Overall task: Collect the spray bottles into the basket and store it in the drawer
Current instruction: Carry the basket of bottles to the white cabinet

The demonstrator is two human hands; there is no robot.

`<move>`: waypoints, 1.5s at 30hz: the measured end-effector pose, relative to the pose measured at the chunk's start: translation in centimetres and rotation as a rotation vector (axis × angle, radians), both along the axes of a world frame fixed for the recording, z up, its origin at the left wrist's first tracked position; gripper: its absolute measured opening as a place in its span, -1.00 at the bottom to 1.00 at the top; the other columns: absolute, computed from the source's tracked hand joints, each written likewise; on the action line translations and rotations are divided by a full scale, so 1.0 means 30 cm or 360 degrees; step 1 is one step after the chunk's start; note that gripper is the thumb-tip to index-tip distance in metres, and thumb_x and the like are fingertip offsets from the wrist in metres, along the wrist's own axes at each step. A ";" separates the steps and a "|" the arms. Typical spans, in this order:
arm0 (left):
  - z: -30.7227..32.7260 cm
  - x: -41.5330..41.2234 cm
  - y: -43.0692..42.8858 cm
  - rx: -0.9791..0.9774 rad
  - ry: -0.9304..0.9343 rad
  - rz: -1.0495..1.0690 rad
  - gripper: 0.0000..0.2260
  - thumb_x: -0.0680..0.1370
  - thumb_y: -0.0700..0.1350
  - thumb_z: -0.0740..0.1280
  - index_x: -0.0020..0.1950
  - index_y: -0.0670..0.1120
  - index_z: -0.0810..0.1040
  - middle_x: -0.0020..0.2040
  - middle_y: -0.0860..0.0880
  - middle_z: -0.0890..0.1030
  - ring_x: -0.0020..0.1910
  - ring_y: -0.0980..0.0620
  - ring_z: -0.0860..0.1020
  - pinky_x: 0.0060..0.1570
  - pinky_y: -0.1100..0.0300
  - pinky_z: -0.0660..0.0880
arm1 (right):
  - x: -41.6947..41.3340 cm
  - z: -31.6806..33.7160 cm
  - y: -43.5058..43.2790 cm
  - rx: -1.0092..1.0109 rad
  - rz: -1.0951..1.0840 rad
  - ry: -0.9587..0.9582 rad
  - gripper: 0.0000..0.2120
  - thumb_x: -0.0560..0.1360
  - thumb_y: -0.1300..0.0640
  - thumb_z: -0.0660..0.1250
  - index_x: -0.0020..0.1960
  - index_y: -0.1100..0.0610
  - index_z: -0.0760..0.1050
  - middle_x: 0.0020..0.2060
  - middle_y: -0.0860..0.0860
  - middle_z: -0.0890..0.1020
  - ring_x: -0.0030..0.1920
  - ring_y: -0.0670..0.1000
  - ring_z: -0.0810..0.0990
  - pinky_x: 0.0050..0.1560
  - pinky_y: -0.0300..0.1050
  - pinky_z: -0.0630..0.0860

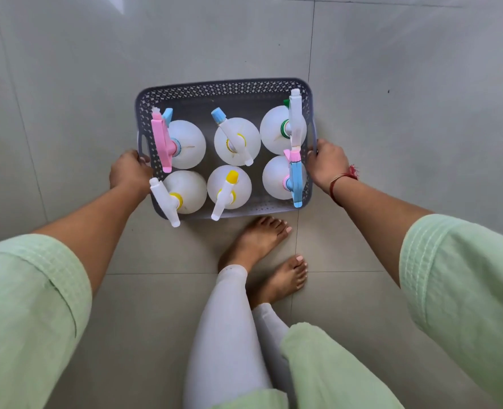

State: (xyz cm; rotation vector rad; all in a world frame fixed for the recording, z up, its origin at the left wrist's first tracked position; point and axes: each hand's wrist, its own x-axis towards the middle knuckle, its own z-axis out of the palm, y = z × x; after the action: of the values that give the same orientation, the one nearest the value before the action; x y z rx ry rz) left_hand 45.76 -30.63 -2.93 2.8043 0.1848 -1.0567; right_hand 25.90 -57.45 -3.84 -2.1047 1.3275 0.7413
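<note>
Basket [223,90] of bottles [237,141], handles in both hands' grip

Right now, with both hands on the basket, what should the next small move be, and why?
Probably carry the basket level toward the drawer, which is out of view. All six spray bottles stand inside it, none shows on the floor, and the left hand and right hand each grip a side handle, so collecting looks finished.

Grey perforated basket [223,89] w/ six white spray bottles [192,144] upright inside, 2 rows of 3.
</note>
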 end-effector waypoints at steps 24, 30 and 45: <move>0.906 -0.160 -0.635 -0.0332 0.0386 -0.0476 -0.79 0.59 -0.23 0.07 -0.01 -0.16 0.51 -0.16 -0.16 0.60 -0.31 -0.11 0.56 -0.25 0.06 0.60 | -0.541 0.953 -0.214 -0.0072 -0.1045 0.0014 -0.75 0.56 0.10 0.13 0.08 0.18 0.50 0.06 0.31 0.60 0.07 0.33 0.56 -0.01 0.04 0.48; 1.149 -0.275 -0.971 -0.0406 0.0364 -0.0886 -0.81 0.60 -0.21 0.05 -0.03 -0.12 0.46 -0.18 -0.15 0.57 -0.26 -0.13 0.56 -0.10 -0.09 0.62 | -0.715 1.177 -0.310 -0.0114 -0.1471 -0.0034 -0.74 0.57 0.10 0.15 0.10 0.20 0.53 0.09 0.26 0.61 0.08 0.28 0.57 0.01 -0.01 0.49; 1.241 -1.057 -1.666 -0.0355 0.0329 -0.1847 -0.81 0.58 -0.24 0.12 0.03 -0.17 0.52 0.00 -0.28 0.65 -0.02 -0.27 0.61 0.05 -0.10 0.55 | -1.478 1.274 -0.415 -0.0158 -0.2207 -0.0069 -0.79 0.56 0.12 0.15 -0.03 0.20 0.50 -0.05 0.24 0.64 -0.06 0.24 0.59 -0.18 -0.11 0.37</move>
State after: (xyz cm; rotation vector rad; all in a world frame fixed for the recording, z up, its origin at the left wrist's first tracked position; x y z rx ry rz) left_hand 14.04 -80.60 34.30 2.4582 -1.5767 -1.3722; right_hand -18.44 -69.90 34.37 -0.7818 2.2823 0.0029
